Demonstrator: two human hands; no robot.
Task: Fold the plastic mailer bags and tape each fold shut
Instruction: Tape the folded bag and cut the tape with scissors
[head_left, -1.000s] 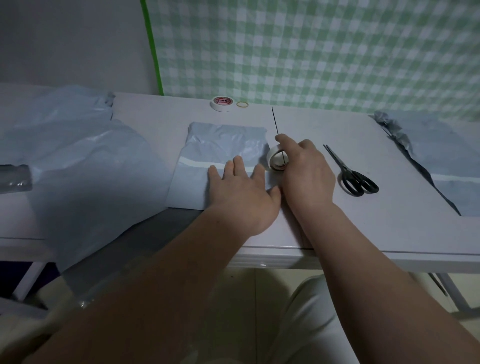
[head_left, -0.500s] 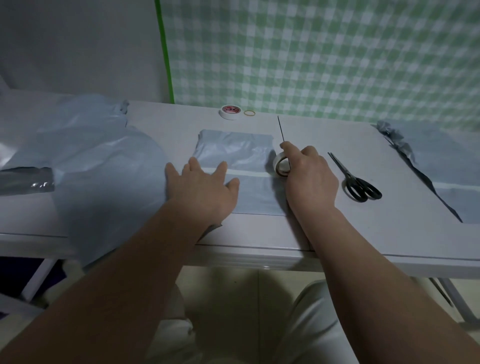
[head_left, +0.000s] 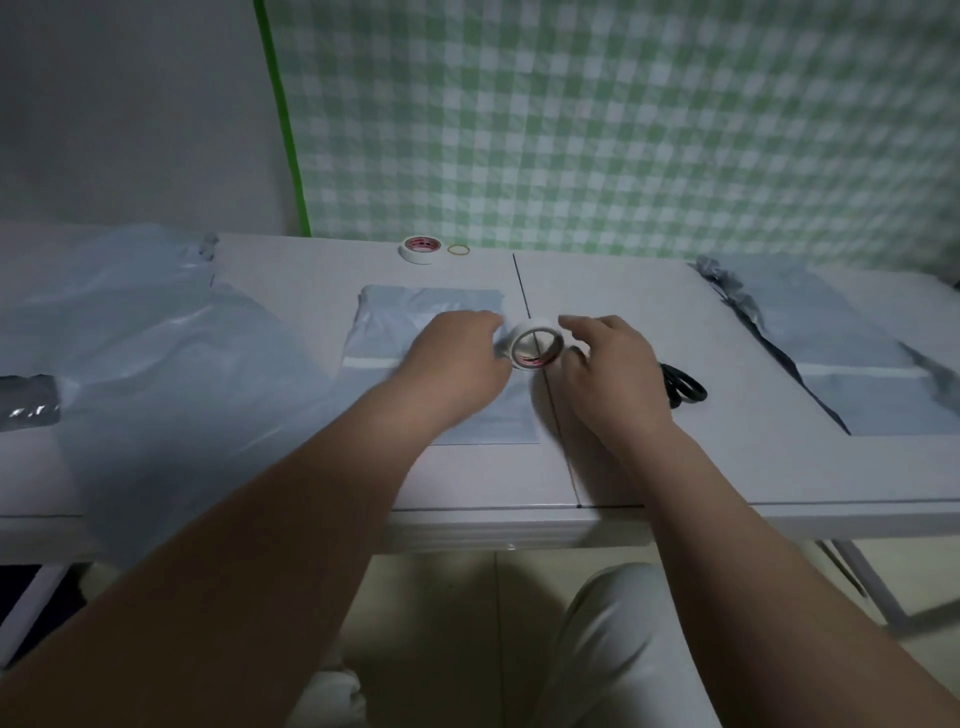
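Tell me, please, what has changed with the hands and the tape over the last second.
The left hand left the mailer bag it was pressing flat and moved right to take the tape roll at its left edge. The right hand kept hold of the roll and tipped it up. The bag, scissors and spare roll stayed put.

Scissors (head_left: 687, 391) partly behind right hand (head_left: 610, 366); left fingers (head_left: 485, 325) perhaps on tape roll (head_left: 536, 345)
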